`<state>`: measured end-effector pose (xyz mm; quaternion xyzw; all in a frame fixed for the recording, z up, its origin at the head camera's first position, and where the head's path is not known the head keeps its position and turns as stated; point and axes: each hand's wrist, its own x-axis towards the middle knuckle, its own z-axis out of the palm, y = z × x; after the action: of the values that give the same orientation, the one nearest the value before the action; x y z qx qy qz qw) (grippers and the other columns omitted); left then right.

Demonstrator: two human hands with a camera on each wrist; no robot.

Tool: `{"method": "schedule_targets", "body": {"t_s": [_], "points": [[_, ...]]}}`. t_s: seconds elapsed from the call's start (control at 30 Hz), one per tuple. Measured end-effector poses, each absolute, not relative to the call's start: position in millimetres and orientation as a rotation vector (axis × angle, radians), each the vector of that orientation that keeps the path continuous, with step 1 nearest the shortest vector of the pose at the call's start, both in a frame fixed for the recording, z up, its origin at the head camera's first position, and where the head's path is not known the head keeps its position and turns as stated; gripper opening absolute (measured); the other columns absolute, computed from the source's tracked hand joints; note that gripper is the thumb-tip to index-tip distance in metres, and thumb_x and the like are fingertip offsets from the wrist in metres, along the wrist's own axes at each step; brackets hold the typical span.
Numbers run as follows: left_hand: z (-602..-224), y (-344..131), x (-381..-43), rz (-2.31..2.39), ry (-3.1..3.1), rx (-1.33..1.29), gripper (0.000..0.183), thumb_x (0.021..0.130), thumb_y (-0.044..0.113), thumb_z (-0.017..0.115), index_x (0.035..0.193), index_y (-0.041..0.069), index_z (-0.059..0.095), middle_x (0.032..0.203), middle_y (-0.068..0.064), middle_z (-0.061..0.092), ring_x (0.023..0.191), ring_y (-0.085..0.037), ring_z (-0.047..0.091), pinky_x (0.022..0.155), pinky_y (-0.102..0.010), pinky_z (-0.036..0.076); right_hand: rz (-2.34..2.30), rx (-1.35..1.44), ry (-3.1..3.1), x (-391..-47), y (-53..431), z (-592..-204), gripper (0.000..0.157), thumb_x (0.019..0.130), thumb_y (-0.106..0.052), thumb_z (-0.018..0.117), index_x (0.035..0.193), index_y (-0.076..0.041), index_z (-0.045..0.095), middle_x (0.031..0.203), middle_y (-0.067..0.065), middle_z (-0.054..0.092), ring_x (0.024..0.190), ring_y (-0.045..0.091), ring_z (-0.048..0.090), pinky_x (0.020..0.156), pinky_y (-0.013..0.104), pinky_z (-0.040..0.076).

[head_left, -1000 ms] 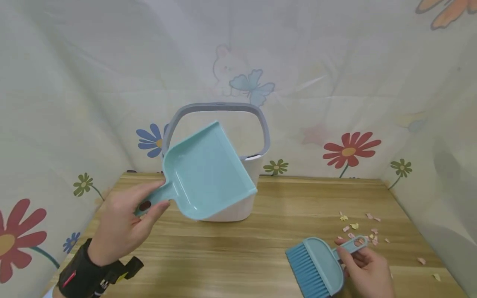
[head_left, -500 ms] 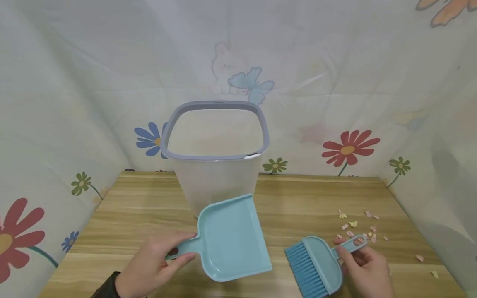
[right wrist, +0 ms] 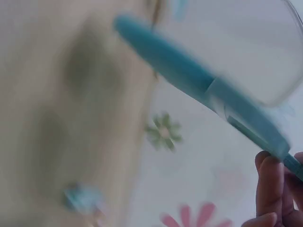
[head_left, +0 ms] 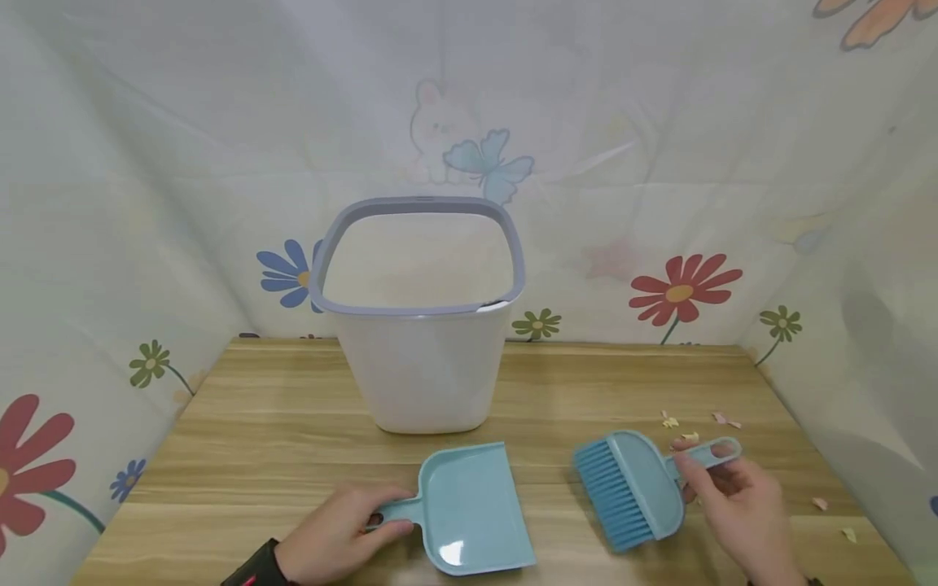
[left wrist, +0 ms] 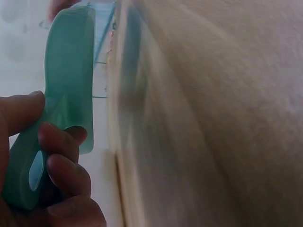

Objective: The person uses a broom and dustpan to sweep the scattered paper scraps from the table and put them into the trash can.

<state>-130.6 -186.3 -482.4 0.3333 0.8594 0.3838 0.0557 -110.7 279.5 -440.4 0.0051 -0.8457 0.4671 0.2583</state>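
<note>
1. Head view: compared with one second ago, my left hand [head_left: 344, 529] has lowered the dustpan [head_left: 472, 509] from in front of the bin [head_left: 425, 366]; it is now low, about midway between the left and right edges of the table [head_left: 256, 407]. My right hand [head_left: 740, 500] has moved the brush [head_left: 648, 484] slightly toward the back edge. The dustpan's open side faces the brush, so I judge that both are better placed to work together. Small bits [head_left: 670, 422] lie toward the right edge.
2. Left wrist view: I grasp the dustpan's handle; I cannot tell whether it touches wood.
3. Right wrist view: I pinch the brush by its handle; the picture is blurred.
</note>
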Motion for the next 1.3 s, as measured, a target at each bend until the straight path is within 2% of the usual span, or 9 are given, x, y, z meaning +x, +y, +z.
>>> {"method": "schedule_targets", "body": {"t_s": [0.17,0.27,0.4,0.5,0.6,0.67,0.9,1.17,1.3], "points": [[-490,-185,-136,1.116,2.570,0.977,0.030,0.104,0.045,0.060,0.129,0.030,0.069,0.111,0.018,0.070,0.089,0.002,0.060,0.078,-0.019,0.050,0.987,0.219,-2.145,-125,301,-418,0.026,0.084,0.014,0.076,0.108,0.003,0.078,0.105,-0.036,0.067,0.078,-0.017,0.060,0.066,0.006,0.044],[-492,-185,-137,1.084,2.561,0.945,0.034,0.105,0.044,0.059,0.132,0.026,0.068,0.119,0.017,0.071,0.098,0.003,0.062,0.083,-0.020,0.052,0.805,0.276,-2.144,-129,307,-409,0.032,0.080,0.013,0.078,0.111,0.004,0.077,0.102,-0.014,0.078,0.083,-0.028,0.052,0.065,0.003,0.041],[-492,-186,-138,1.060,2.546,0.912,0.039,0.105,0.044,0.059,0.136,0.022,0.067,0.127,0.013,0.070,0.106,0.001,0.064,0.086,-0.022,0.054,0.461,0.308,-2.214,-128,309,-406,0.025,0.091,-0.014,0.074,0.112,0.000,0.076,0.082,0.019,0.076,0.068,-0.005,0.065,0.052,0.012,0.040],[-491,-186,-138,1.033,2.554,0.892,0.042,0.105,0.046,0.059,0.137,0.020,0.067,0.128,0.011,0.070,0.104,0.002,0.063,0.086,-0.022,0.054,0.245,0.346,-2.222,-126,310,-410,0.047,0.102,-0.044,0.056,0.109,-0.002,0.077,0.077,0.015,0.075,0.054,0.027,0.063,0.046,0.029,0.039],[-492,-187,-139,0.999,2.589,0.887,0.044,0.104,0.049,0.059,0.135,0.020,0.068,0.126,0.012,0.071,0.100,0.003,0.062,0.083,-0.021,0.053,0.168,0.353,-2.256,-124,307,-417,0.073,0.107,-0.059,0.031,0.106,-0.001,0.076,0.085,0.017,0.077,0.055,0.029,0.065,0.046,0.038,0.040],[-491,-187,-140,0.984,2.612,0.891,0.043,0.103,0.049,0.060,0.133,0.019,0.070,0.121,0.013,0.072,0.095,0.003,0.060,0.080,-0.021,0.052,0.156,0.364,-2.279,-122,305,-421,0.077,0.107,-0.060,0.027,0.102,0.001,0.075,0.088,0.019,0.077,0.056,0.027,0.066,0.047,0.038,0.041],[-491,-181,-146,0.904,2.682,0.897,0.040,0.102,0.051,0.060,0.128,0.023,0.071,0.101,0.018,0.069,0.080,0.003,0.056,0.071,-0.021,0.047,0.165,0.455,-2.270,-124,289,-430,0.073,0.107,-0.055,0.029,0.088,0.001,0.072,0.079,0.012,0.073,0.052,0.019,0.060,0.047,0.035,0.042],[-487,-169,-150,0.795,2.707,0.843,0.053,0.100,0.060,0.059,0.131,0.019,0.072,0.119,0.010,0.074,0.095,0.001,0.064,0.078,-0.027,0.054,0.248,0.539,-2.289,-130,242,-429,0.068,0.107,-0.051,0.032,0.091,-0.001,0.075,0.078,0.009,0.072,0.054,0.008,0.055,0.050,0.027,0.043],[-488,-164,-151,0.813,2.705,0.859,0.051,0.100,0.057,0.061,0.128,0.017,0.073,0.101,0.015,0.072,0.076,0.005,0.056,0.068,-0.021,0.048,0.347,0.617,-2.298,-131,215,-428,0.026,0.095,-0.028,0.073,0.095,-0.003,0.078,0.081,0.005,0.073,0.057,0.007,0.057,0.052,0.023,0.044]]}}
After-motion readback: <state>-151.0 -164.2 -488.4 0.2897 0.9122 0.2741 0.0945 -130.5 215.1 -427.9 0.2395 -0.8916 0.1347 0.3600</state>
